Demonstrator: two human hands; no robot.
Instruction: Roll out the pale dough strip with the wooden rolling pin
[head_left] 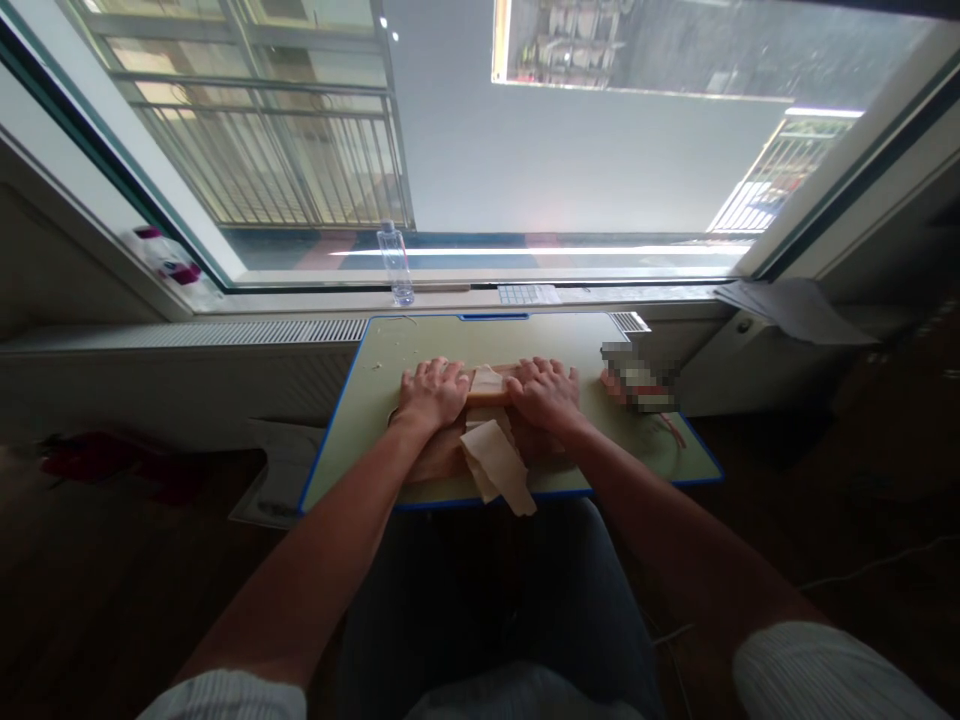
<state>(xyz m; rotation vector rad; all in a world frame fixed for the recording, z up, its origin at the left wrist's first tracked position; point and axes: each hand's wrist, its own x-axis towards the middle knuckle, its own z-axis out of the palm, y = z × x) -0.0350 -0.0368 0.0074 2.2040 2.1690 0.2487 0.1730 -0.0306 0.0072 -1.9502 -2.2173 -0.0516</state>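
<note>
A pale wooden rolling pin [487, 398] lies crosswise on a wooden board, its middle showing between my hands. My left hand [435, 390] is closed over its left part, fingers bent forward over the top. Over the right part, my right hand [544, 388] grips it in the same way. A flat, cream-coloured sheet of dough [496, 462] comes out from under the pin towards me, folds over itself and hangs past the table's front edge. More dough shows just beyond the pin. The wooden board [439, 455] is partly hidden by my forearms and the dough.
The small green table [360, 420] has a blue rim and small scraps at its far left. A blurred-out object [639, 378] sits on its right side. On the windowsill stand a clear bottle [395, 265] and a keyboard-like white item [529, 294]. Papers [795, 308] lie right.
</note>
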